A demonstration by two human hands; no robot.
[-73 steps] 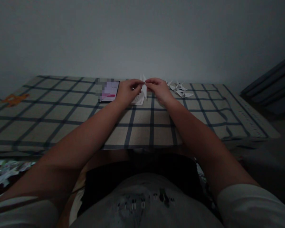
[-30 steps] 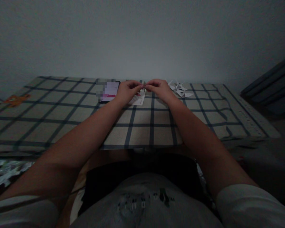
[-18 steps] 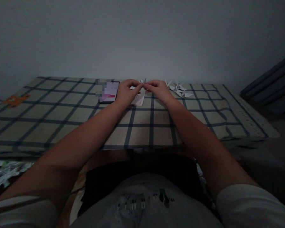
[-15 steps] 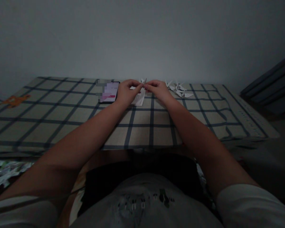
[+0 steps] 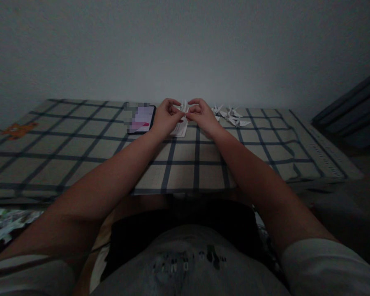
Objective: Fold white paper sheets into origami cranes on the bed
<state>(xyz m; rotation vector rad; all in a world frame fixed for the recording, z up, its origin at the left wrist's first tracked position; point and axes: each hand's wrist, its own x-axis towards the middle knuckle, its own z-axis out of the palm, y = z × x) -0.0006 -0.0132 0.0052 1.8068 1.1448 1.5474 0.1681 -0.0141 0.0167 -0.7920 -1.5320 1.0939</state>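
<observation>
Between my two hands is a small folded white paper crane (image 5: 184, 106), held above the table near the wall. My left hand (image 5: 168, 117) pinches it from the left with thumb and fingers. From the right, my right hand (image 5: 202, 116) closes its fingertips on the same paper. Parts of the crane are hidden by my fingers. Beneath, a stack of white paper (image 5: 180, 130) lies on the cloth, partly covered by my left hand. Several finished paper cranes (image 5: 233, 116) sit in a cluster just right of my right hand.
A phone (image 5: 143, 119) with its screen lit lies left of my left hand. The checked tablecloth (image 5: 181, 172) covers the table, which meets a plain wall (image 5: 185, 49) at the back. An orange shape (image 5: 20, 130) is at the far left.
Both hands have shifted their fingers on the paper crane, with the fingers raised higher along its sides. The crane now stands more upright between them. The phone and the other cranes stay put.
</observation>
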